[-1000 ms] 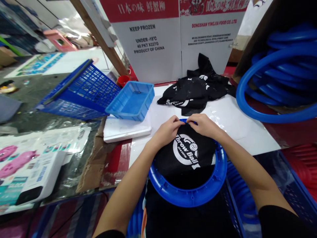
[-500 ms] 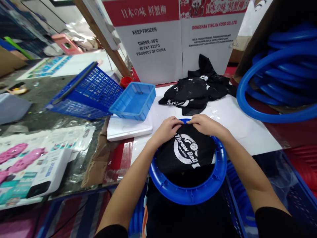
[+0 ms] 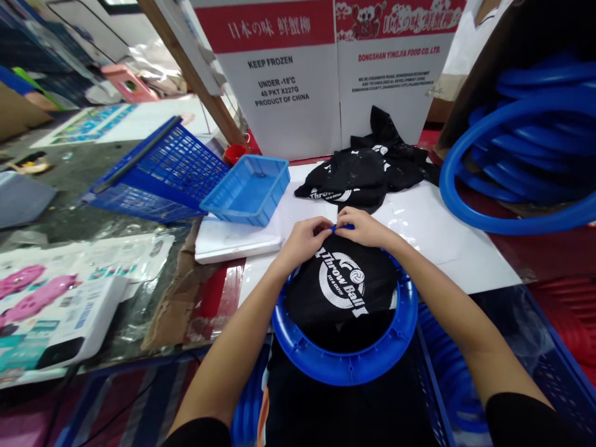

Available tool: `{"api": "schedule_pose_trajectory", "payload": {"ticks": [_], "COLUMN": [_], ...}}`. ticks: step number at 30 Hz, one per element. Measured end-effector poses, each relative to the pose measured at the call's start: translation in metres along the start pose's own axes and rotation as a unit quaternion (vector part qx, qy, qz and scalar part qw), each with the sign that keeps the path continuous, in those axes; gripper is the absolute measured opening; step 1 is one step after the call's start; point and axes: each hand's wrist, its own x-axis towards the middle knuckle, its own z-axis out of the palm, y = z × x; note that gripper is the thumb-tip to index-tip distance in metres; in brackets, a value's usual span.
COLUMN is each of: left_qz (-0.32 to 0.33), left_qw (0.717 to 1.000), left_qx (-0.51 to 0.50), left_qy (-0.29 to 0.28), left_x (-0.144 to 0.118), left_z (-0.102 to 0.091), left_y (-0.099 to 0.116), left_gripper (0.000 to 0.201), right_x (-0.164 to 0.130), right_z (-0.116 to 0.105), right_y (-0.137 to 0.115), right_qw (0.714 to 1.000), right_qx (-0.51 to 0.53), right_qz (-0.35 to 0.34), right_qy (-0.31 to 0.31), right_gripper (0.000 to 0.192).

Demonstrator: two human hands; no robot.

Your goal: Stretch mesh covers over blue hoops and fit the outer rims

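Note:
A blue plastic ring (image 3: 347, 367) lies tilted at the front of the white work surface, its near side over my lap. Black mesh fabric (image 3: 342, 282) with a white "Throw Ball" print spans the far part of the ring, leaving the near part uncovered. At the ring's far rim, my left hand (image 3: 308, 239) is closed, thumb and fingers pinching the rim and the fabric edge. Right beside it, my right hand (image 3: 361, 226) pinches the same rim. My fingers hide how the fabric meets the rim there.
A pile of printed black fabric pieces (image 3: 358, 174) lies beyond the ring, before a white carton (image 3: 284, 124). A light-blue tray (image 3: 246, 189) and blue basket (image 3: 162, 174) stand left. More blue rings (image 3: 526, 220) fill a box at right; red rings (image 3: 565, 316) lie below.
My right hand has shifted left along the far rim, closer to my left hand. The ring and fabric appear slightly further left in view.

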Motion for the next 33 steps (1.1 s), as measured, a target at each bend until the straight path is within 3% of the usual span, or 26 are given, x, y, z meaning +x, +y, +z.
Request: {"api": "schedule_pose_trajectory", "payload": {"ticks": [4,17,22,25,29,33], "left_qz": [0.001,-0.001,0.074,0.102,0.047,-0.02], "left_qw": [1.0,0.996,0.993,0.984,0.972,0.969], "left_qx": [0.02,0.084,0.066,0.119,0.224,0.247], "left_qy": [0.005,0.002,-0.061,-0.081,-0.052,-0.012], "left_x": [0.0,0.001,-0.003,-0.007,-0.011,-0.017], "left_z": [0.0,0.004,-0.003,-0.004,-0.005,-0.014], "left_y": [0.001,0.002,-0.003,-0.002,0.001,0.004], "left_gripper": [0.012,0.015,0.018,0.02,0.024,0.029], "right_x": [0.01,0.004,-0.011,-0.022,-0.029,-0.036], "right_z": [-0.003,0.005,-0.008,-0.024,-0.044,-0.061], "right_y": [0.003,0.003,0.002,0.002,0.01,0.025], "right_qw": [0.999,1.0,1.0,0.998,0.993,0.979], "right_qx": [0.022,0.003,-0.01,-0.044,-0.087,-0.145], "right_qz": [0.009,0.007,-0.022,-0.04,-0.022,0.023], "right_qy": [-0.038,0.012,0.015,0.02,0.077,0.142], "right_gripper": [0.009,0.008,0.008,0.013,0.018,0.02]}}
